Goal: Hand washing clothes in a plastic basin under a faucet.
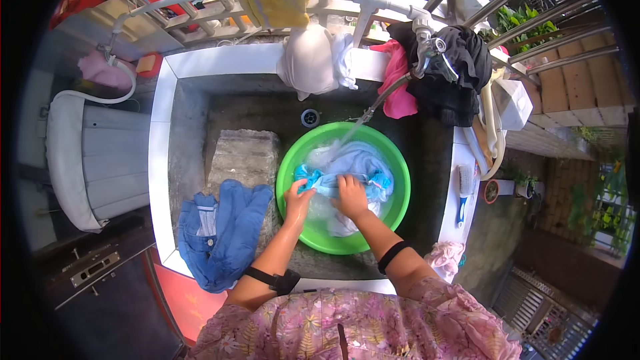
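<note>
A green plastic basin (283,210) stands in the concrete sink, holding sudsy water and wet clothes. Across the middle of it lies a light blue garment (360,160) with bright turquoise parts. My left hand (298,201) pinches the turquoise part at the left, thumb and fingers together. My right hand (351,195) is curled over the garment's middle; its fingertips are partly hidden in the cloth. Below it in the water is a white cloth (345,224). Water runs into the basin from a hose (387,94) on the metal tap (430,55).
Blue jeans (225,235) lie left of the basin by a ridged concrete washboard (242,160). A drain (310,118) is behind. Black clothing (450,75), pink cloth (397,80) and a beige garment (307,60) hang over the tiled rim. A scrub brush (463,192) lies on the right ledge.
</note>
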A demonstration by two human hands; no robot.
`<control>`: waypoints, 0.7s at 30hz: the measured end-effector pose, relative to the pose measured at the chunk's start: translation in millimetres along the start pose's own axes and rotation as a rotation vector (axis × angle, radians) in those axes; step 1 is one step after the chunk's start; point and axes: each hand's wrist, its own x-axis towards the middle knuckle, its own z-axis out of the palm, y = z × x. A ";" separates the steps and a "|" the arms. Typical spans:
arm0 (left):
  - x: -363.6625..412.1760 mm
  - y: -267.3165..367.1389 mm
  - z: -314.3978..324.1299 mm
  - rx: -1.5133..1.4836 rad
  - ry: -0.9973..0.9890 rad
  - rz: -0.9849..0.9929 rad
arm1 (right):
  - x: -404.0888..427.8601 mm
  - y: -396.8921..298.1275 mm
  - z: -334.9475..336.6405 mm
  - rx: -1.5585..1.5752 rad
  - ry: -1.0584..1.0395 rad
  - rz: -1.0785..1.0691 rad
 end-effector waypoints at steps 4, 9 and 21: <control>-12.3 -2.2 17.0 -0.046 -0.239 -0.093 | -18.4 2.1 56.0 -0.150 -0.249 -0.009; -15.0 -8.0 1.4 -0.077 -0.303 -0.167 | -12.4 38.6 32.4 0.353 -0.303 0.531; -9.8 -5.6 16.5 -0.998 -0.446 -0.672 | -26.9 -96.6 -120.2 1.304 -0.397 0.222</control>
